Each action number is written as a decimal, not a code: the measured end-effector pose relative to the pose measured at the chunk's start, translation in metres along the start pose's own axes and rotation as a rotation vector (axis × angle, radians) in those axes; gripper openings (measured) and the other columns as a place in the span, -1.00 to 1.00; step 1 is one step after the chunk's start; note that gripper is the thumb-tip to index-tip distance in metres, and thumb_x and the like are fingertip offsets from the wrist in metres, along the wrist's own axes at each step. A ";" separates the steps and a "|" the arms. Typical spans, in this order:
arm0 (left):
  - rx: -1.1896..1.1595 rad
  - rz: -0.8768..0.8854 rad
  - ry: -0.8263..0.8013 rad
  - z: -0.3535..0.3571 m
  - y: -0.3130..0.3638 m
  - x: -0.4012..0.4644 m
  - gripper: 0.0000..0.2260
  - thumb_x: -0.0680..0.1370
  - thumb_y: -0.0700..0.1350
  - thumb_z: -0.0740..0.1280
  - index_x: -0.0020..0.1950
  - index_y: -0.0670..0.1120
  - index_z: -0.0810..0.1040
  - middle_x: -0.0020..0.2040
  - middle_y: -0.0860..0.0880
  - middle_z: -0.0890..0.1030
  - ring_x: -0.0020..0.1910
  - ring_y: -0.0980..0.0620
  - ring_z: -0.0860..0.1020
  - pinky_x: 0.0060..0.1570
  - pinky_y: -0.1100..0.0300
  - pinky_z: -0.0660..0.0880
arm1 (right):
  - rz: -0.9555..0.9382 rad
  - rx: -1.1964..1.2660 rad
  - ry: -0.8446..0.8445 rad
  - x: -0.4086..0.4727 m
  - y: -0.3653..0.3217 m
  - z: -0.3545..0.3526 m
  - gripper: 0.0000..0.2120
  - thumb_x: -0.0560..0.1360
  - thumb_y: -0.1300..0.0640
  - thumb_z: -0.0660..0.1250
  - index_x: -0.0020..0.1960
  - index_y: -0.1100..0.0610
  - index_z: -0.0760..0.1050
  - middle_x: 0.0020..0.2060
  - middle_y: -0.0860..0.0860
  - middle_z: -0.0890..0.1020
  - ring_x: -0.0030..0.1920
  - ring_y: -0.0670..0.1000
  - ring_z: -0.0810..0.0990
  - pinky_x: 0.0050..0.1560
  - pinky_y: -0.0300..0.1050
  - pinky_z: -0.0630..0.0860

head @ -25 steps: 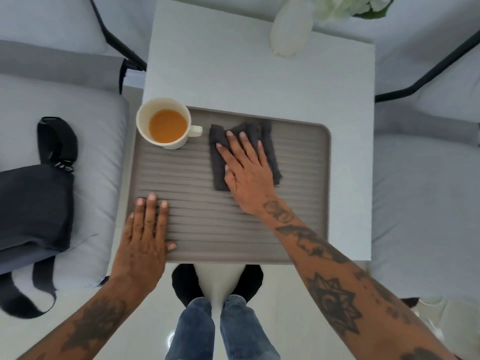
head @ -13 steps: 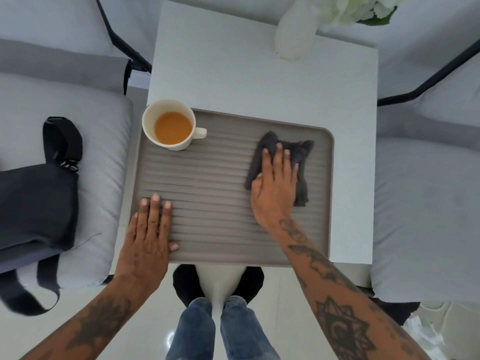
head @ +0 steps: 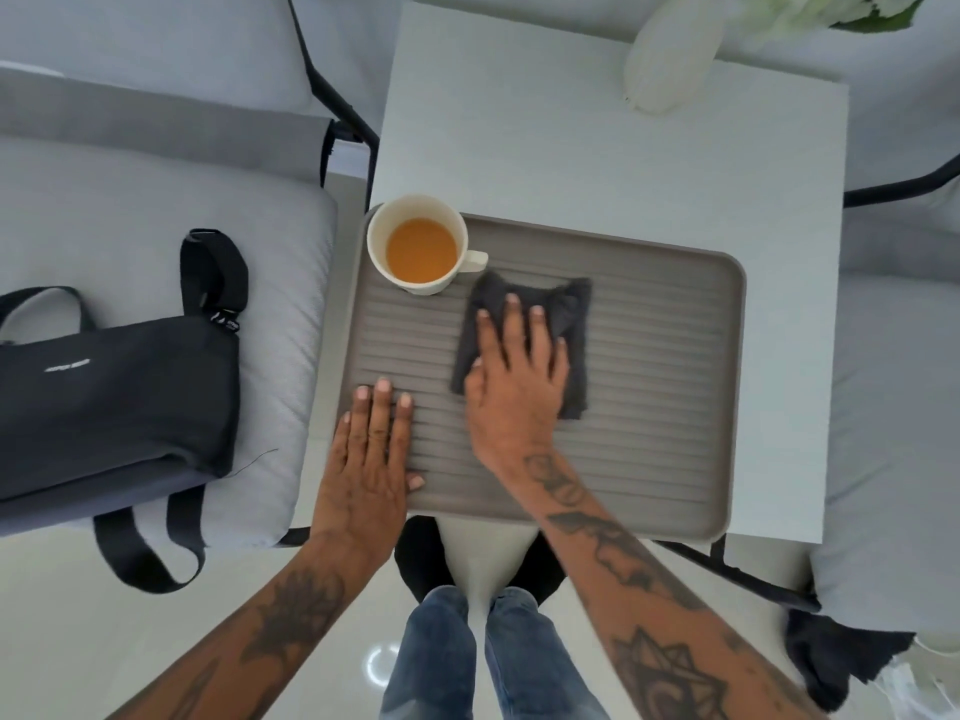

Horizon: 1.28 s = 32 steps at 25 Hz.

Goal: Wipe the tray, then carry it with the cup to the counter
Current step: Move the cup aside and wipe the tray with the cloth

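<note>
Fingers of the right hand (head: 517,387) lie flat and spread on the dark cloth (head: 524,345), pressing it down rather than gripping it; fingers of the left hand (head: 371,459) are straight and together, palm down on the lower-left part of the tray (head: 675,387), holding nothing. Tray sits mid-frame on the white table (head: 597,148), its lower edge at or slightly past the table's near edge. Cup (head: 421,246), with orange liquid, stands on the tray's upper-left corner, handle pointing right, very close to the cloth's upper-left corner; can't tell if they touch. Step in hand looks like the wipe, carry not yet begun. To do it well: keep the flat palm pressure, stroke along the ridges so the cloth gets into the grooves, cover the right side and lower strip too. Keep the left hand bracing so the tray doesn't slide off the near edge. Stay clear of the cup handle, a nudge could slosh the drink. Area under the cup probably needs the cup lifted or shifted. White vase (head: 670,54) at upper right and black bag (head: 114,397) at left are well apart from the work.
</note>
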<state>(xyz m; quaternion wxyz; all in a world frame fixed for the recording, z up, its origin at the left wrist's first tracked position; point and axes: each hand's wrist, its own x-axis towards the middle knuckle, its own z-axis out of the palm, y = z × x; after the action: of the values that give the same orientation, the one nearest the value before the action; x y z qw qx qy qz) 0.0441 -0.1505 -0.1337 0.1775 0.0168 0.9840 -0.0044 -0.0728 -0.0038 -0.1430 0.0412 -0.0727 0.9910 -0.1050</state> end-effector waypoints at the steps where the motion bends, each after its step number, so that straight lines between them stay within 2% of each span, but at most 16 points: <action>1: 0.013 0.000 0.001 -0.001 0.000 0.001 -0.39 0.65 0.08 -0.23 0.57 -0.24 -0.32 0.61 -0.30 -0.25 0.59 -0.28 -0.25 0.56 -0.12 -0.20 | -0.018 0.025 -0.030 -0.002 -0.021 0.003 -0.48 0.53 0.01 0.11 0.48 0.00 0.36 0.52 0.05 0.33 0.52 0.16 0.27 0.46 0.27 0.19; 4: 0.026 -0.012 -0.046 -0.008 0.002 0.001 -0.39 0.62 0.08 -0.31 0.55 -0.25 -0.38 0.59 -0.30 -0.30 0.57 -0.29 -0.34 0.53 -0.10 -0.30 | -0.040 0.031 -0.107 -0.002 -0.038 0.003 -0.49 0.55 -0.01 0.07 0.49 -0.03 0.34 0.53 0.03 0.31 0.53 0.13 0.25 0.46 0.25 0.21; 7: 0.025 -0.024 -0.092 -0.015 0.005 0.001 -0.35 0.63 0.09 -0.20 0.52 -0.24 -0.44 0.57 -0.29 -0.36 0.55 -0.28 -0.35 0.56 -0.10 -0.24 | -0.029 -0.039 -0.140 -0.015 0.007 -0.005 -0.51 0.62 -0.05 0.05 0.53 -0.06 0.24 0.57 0.01 0.21 0.57 0.10 0.15 0.50 0.19 0.19; 9: 0.018 -0.025 -0.128 -0.019 0.006 0.001 -0.34 0.62 0.09 -0.21 0.49 -0.23 -0.51 0.53 -0.28 -0.44 0.53 -0.27 -0.38 0.55 -0.10 -0.28 | 0.041 -0.063 -0.135 -0.029 0.033 -0.015 -0.51 0.63 -0.05 0.01 0.55 -0.05 0.21 0.58 0.02 0.20 0.58 0.12 0.13 0.49 0.22 0.20; 11: 0.028 -0.031 -0.176 -0.024 0.006 0.002 -0.35 0.61 0.09 -0.24 0.47 -0.23 -0.56 0.49 -0.27 -0.52 0.51 -0.27 -0.43 0.53 -0.10 -0.35 | 0.026 -0.090 -0.137 -0.034 0.027 -0.018 -0.50 0.61 -0.02 0.02 0.54 -0.02 0.25 0.56 0.04 0.24 0.56 0.16 0.18 0.44 0.24 0.25; 15: 0.076 -0.029 -0.232 -0.031 0.009 0.005 -0.35 0.67 0.08 -0.19 0.49 -0.25 -0.52 0.49 -0.29 -0.50 0.52 -0.28 -0.41 0.49 -0.09 -0.36 | -0.315 -0.074 -0.211 -0.021 -0.036 -0.016 -0.44 0.48 0.00 0.04 0.47 -0.02 0.37 0.51 0.00 0.34 0.50 0.17 0.29 0.37 0.19 0.32; 18: 0.058 -0.026 -0.214 -0.028 0.007 0.004 -0.35 0.66 0.09 -0.19 0.50 -0.24 -0.50 0.52 -0.28 -0.47 0.54 -0.26 -0.39 0.50 -0.08 -0.34 | -0.408 -0.062 -0.249 -0.015 -0.035 -0.014 -0.46 0.50 0.00 0.04 0.46 -0.03 0.38 0.52 -0.03 0.32 0.51 0.14 0.27 0.38 0.15 0.29; 20: 0.013 -0.047 -0.171 -0.026 0.007 0.003 -0.33 0.63 0.12 -0.20 0.50 -0.22 -0.52 0.52 -0.25 -0.48 0.55 -0.23 -0.38 0.52 -0.06 -0.32 | -0.376 -0.101 -0.251 -0.023 -0.003 -0.019 -0.47 0.51 0.03 0.08 0.48 -0.07 0.35 0.54 -0.03 0.29 0.54 0.11 0.22 0.40 0.13 0.28; 23: -0.029 -0.057 -0.144 -0.025 0.006 0.002 -0.28 0.65 0.14 -0.11 0.49 -0.22 -0.52 0.54 -0.19 -0.47 0.56 -0.18 -0.36 0.56 -0.03 -0.26 | -0.210 -0.119 -0.185 -0.045 0.068 -0.035 -0.49 0.54 0.06 0.14 0.49 -0.13 0.34 0.54 0.00 0.28 0.53 0.14 0.24 0.36 0.13 0.34; 26: -0.061 -0.054 -0.115 -0.022 0.005 0.002 -0.23 0.65 0.15 -0.02 0.49 -0.22 -0.49 0.56 -0.18 -0.42 0.58 -0.16 -0.32 0.57 0.00 -0.21 | -0.095 -0.125 -0.160 -0.065 0.112 -0.047 -0.55 0.60 0.03 0.10 0.49 -0.10 0.33 0.54 0.06 0.28 0.51 0.20 0.26 0.28 0.19 0.40; 28: -0.102 -0.062 -0.077 -0.019 0.004 0.002 -0.20 0.61 0.14 0.05 0.52 -0.22 -0.41 0.60 -0.18 -0.29 0.60 -0.15 -0.21 0.55 0.01 -0.14 | -0.103 -0.136 -0.115 -0.066 0.094 -0.040 -0.53 0.57 0.07 0.12 0.47 -0.06 0.37 0.53 0.09 0.31 0.51 0.23 0.27 0.28 0.23 0.41; 29: -0.110 -0.068 -0.056 -0.019 0.005 0.002 -0.20 0.58 0.13 0.07 0.53 -0.23 -0.38 0.61 -0.18 -0.23 0.61 -0.15 -0.16 0.55 0.02 -0.10 | -0.167 -0.114 -0.103 -0.066 0.073 -0.033 -0.52 0.54 0.08 0.15 0.45 -0.05 0.41 0.52 0.09 0.33 0.50 0.23 0.29 0.30 0.24 0.40; 30: -0.116 -0.063 -0.051 -0.018 0.004 0.002 -0.20 0.57 0.10 0.06 0.52 -0.24 -0.38 0.61 -0.18 -0.22 0.60 -0.15 -0.15 0.55 0.02 -0.09 | -0.269 -0.076 -0.107 -0.066 0.048 -0.026 -0.52 0.51 0.09 0.18 0.43 -0.06 0.44 0.51 0.08 0.36 0.50 0.23 0.29 0.33 0.24 0.37; 32: -0.131 -0.040 -0.069 -0.020 0.004 0.001 -0.24 0.56 -0.01 0.00 0.46 -0.25 -0.50 0.56 -0.18 -0.33 0.57 -0.13 -0.24 0.55 0.03 -0.13 | -0.465 -0.002 -0.149 -0.069 0.003 -0.010 -0.54 0.51 0.06 0.24 0.41 -0.08 0.45 0.51 0.03 0.35 0.53 0.19 0.26 0.42 0.25 0.26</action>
<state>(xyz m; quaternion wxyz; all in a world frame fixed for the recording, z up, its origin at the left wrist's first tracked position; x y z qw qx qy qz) 0.0363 -0.1458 -0.1150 0.2118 -0.0149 0.9756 0.0558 -0.0065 0.0120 -0.1297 0.0886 -0.3064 0.9419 -0.1048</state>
